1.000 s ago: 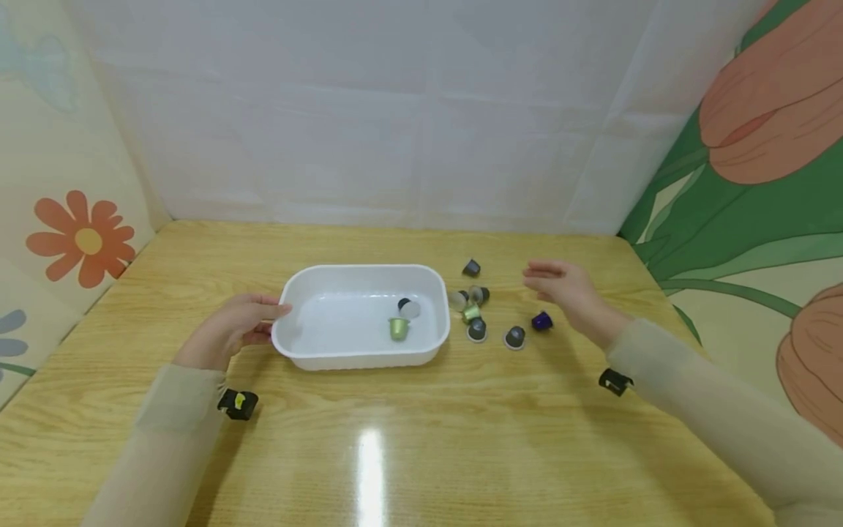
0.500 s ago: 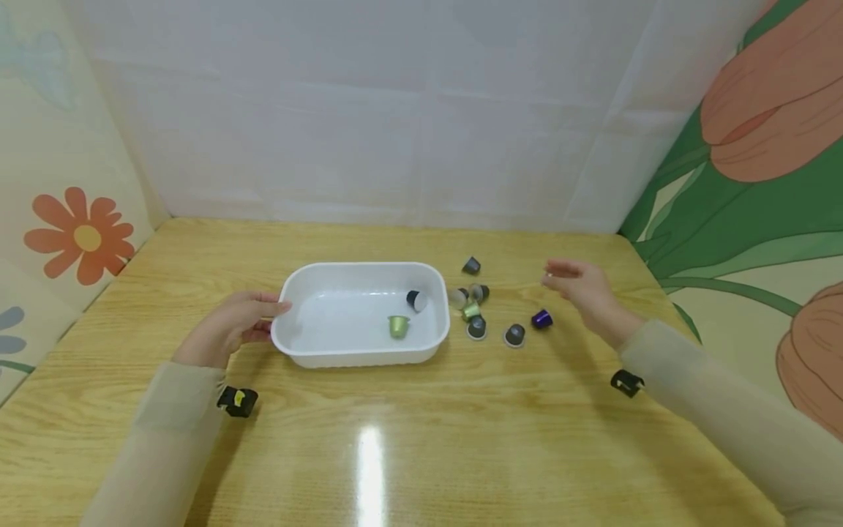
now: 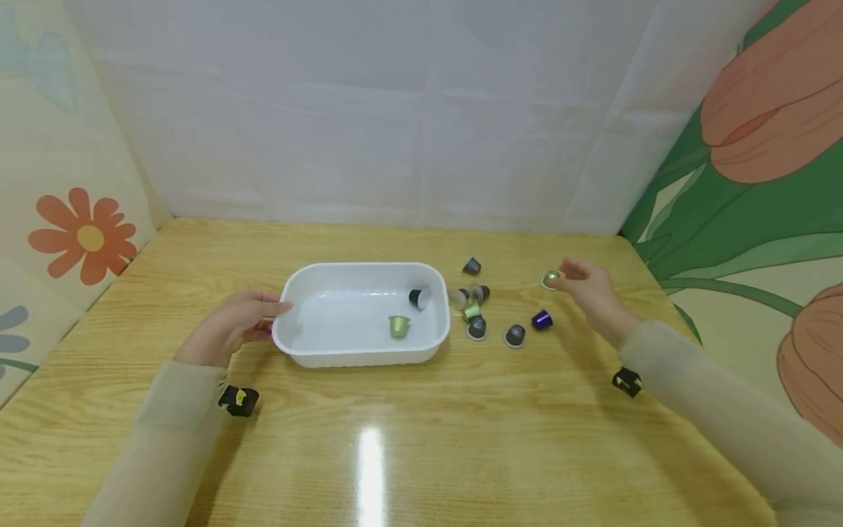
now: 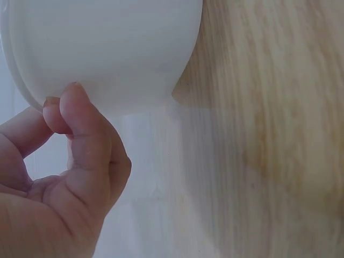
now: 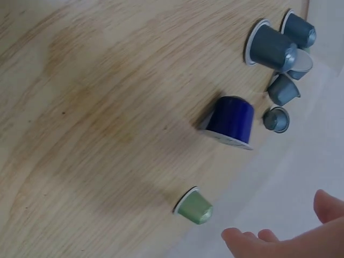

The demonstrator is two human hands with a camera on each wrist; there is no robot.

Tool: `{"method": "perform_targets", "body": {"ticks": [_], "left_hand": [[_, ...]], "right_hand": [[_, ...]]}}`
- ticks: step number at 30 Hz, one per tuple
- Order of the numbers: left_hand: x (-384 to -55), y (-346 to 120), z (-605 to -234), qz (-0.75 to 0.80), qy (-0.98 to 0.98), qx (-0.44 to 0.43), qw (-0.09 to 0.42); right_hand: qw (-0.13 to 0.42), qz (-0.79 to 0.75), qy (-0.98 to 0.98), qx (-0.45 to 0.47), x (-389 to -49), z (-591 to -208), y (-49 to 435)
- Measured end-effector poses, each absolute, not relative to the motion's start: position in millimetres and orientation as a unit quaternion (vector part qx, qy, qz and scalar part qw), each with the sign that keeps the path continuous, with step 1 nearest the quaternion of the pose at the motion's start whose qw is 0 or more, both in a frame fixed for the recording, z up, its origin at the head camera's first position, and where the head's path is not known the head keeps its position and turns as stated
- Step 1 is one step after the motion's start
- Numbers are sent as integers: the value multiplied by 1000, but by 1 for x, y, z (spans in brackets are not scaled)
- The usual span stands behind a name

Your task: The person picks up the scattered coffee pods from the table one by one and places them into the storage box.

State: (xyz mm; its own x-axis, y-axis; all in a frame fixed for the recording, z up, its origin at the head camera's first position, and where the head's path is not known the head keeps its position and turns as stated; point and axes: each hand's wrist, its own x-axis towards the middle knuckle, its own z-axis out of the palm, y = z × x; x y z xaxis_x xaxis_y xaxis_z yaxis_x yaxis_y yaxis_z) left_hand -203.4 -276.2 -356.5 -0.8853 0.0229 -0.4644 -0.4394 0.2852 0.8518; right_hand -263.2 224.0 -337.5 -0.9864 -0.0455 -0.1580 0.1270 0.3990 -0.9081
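At its left end, the white plastic tub [image 3: 356,359] is pinched by my left hand [image 3: 230,326], thumb over the rim and fingers against the outer wall [image 4: 86,156]. Inside lie a green coffee capsule [image 3: 398,326] and a black one with a pale lid [image 3: 418,298]. My right hand [image 3: 586,293] hovers over the table at the right, thumb and fingers apart. Just off its fingertips, another green coffee capsule [image 3: 550,278] stands on the table; the right wrist view shows a gap between this capsule [image 5: 194,206] and the fingers [image 5: 242,242]. A dark blue capsule [image 3: 542,320] lies nearer me.
Between tub and right hand, several capsules lie loosely clustered, among them a green one [image 3: 471,312] and a grey one [image 3: 477,327]. Another grey capsule [image 3: 515,335] stands nearer the front, and one [image 3: 471,266] lies farther back. A white sheet [image 3: 395,146] backs the wooden table [image 3: 461,439].
My right hand has shifted right, and the green capsule by its fingertips has come into view. The black capsule in the tub has rolled rightward. My left hand stays put.
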Motion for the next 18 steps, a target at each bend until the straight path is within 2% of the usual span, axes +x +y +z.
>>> {"method": "perform_targets", "body": {"ticks": [10,18], "left_hand": [[-203,-276,-358,579,780,-134,196],[-203,-276,-358,578,780,-141,192]], "right_hand": [[75,-532,844,4,-273,-355,235],[107,-472,875,-16,-283,-360,242]]}}
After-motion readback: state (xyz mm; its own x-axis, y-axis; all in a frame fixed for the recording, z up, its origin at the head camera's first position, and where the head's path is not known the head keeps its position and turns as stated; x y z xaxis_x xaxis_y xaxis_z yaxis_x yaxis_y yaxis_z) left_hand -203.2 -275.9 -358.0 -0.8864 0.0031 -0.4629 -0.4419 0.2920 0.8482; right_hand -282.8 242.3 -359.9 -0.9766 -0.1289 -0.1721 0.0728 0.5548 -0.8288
